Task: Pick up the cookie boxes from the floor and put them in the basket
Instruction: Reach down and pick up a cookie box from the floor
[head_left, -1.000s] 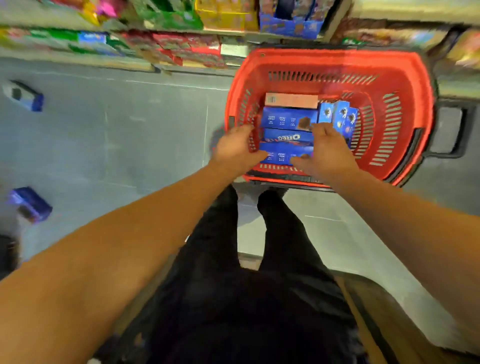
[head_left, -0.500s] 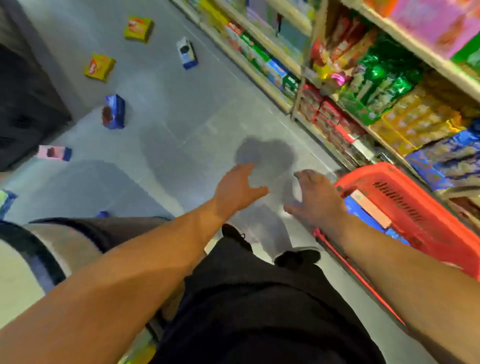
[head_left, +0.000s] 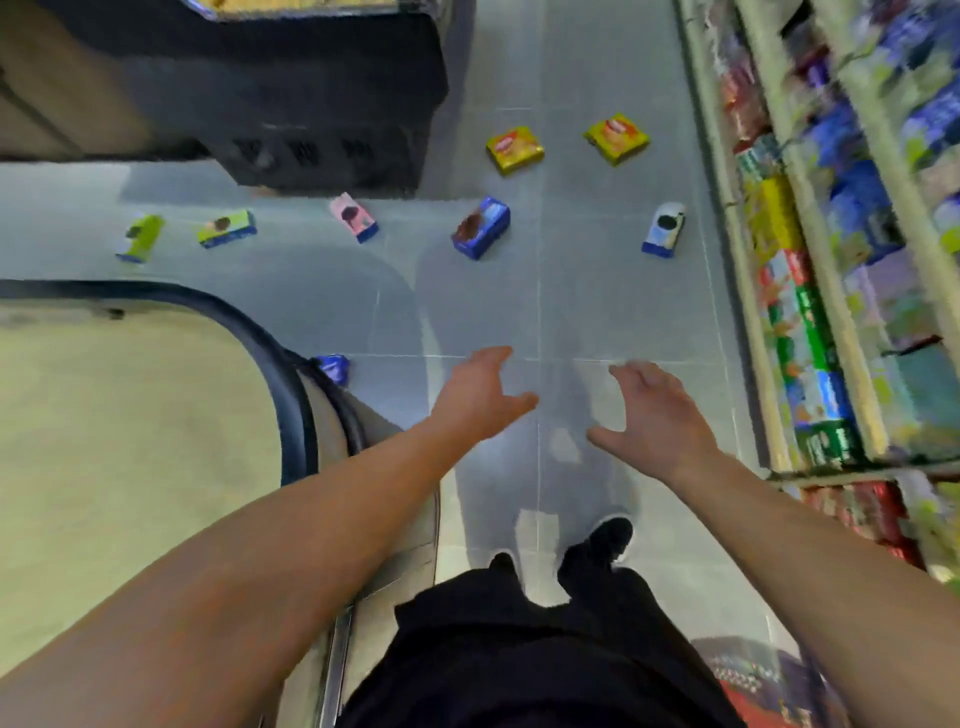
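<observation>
Several cookie boxes lie scattered on the grey floor ahead: a dark blue box (head_left: 481, 227), a white and blue box (head_left: 665, 229), a pink box (head_left: 354, 217), two yellow boxes (head_left: 515, 150) (head_left: 616, 139), two green boxes (head_left: 227, 228) (head_left: 140, 238), and a small blue box (head_left: 332, 368) beside the counter. My left hand (head_left: 480, 395) and my right hand (head_left: 652, 410) hover over the floor, fingers spread, holding nothing. A sliver of the red basket (head_left: 753, 691) shows at the bottom right, behind me.
A stocked shelf unit (head_left: 810, 270) runs along the right side of the aisle. A rounded beige counter (head_left: 130, 441) with a dark rim fills the left. A black cabinet (head_left: 311, 104) stands at the far left of the aisle.
My hands left the basket, where they had set down a blue box, and now hang free. My view swung from the basket to the aisle with the scattered boxes.
</observation>
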